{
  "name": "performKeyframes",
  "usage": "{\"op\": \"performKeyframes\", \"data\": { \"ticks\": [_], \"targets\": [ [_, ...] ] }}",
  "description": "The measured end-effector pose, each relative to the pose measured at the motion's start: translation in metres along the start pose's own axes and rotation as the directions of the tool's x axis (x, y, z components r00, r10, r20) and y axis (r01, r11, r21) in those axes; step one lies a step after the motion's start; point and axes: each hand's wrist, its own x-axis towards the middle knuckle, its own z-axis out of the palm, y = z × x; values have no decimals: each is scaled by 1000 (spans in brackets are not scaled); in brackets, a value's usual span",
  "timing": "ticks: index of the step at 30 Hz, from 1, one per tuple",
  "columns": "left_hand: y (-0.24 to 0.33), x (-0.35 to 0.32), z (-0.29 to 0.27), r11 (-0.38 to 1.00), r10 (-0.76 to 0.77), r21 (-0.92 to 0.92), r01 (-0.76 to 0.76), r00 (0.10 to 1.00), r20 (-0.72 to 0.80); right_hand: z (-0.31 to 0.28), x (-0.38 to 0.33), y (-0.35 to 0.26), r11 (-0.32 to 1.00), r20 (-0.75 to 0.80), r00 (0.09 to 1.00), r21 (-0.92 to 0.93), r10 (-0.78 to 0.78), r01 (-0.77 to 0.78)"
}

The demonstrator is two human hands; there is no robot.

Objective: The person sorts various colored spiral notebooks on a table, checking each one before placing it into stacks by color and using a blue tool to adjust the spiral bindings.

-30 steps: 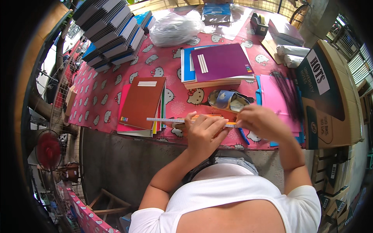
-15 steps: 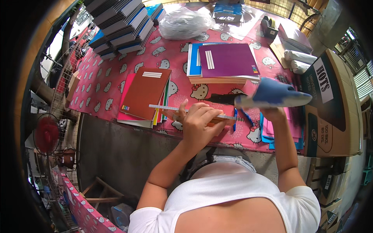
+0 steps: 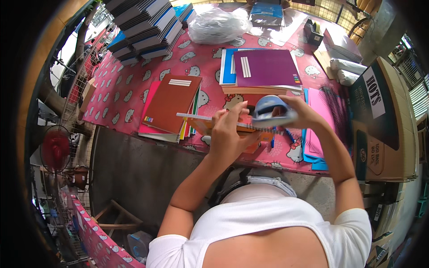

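Note:
My left hand (image 3: 229,131) is closed around an orange notebook (image 3: 199,126), held edge-up above the table, its spiral binding (image 3: 270,130) running out to the right. My right hand (image 3: 301,112) grips a blue and whitish hand tool (image 3: 267,103) with a looped handle. The tool is against or just above the right end of the spiral; blur hides exactly where it touches. Blue pen-like items (image 3: 290,136) lie on the table below. A stack of notebooks with a brown cover on top (image 3: 167,105) sits left of my left hand.
Beyond my hands is a purple-topped notebook stack (image 3: 268,67). Tall stacks of blue notebooks (image 3: 147,31) stand far left, beside a clear plastic bag (image 3: 219,27). Pink sheets and black coils (image 3: 321,107) lie right, next to a cardboard box (image 3: 384,125). A tape dispenser (image 3: 313,32) stands behind.
My right hand has swung the blue tool leftward, from over the pink sheets to the notebook's spiral end. My left hand still holds the notebook, now tilted with more orange cover showing.

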Motion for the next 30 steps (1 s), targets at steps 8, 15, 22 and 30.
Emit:
{"op": "performKeyframes", "data": {
  "ticks": [8, 15, 22, 30],
  "targets": [
    [-11, 2, -36, 888, -50, 459, 33, 998, 24, 9, 23, 37, 914, -132, 990, -406, -54, -5],
    [-45, -10, -50, 956, -22, 291, 28, 999, -24, 27, 51, 25, 998, -179, 983, 57, 33, -23],
    [-51, -12, -65, 967, -110, 226, 117, 993, -44, 40, 69, -22, 770, 16, 1000, 638, -17, 2],
    [-72, -10, -85, 974, 3, 224, 42, 981, -195, 62, 102, -10, 881, 13, 991, 460, -132, 111]
  ]
}}
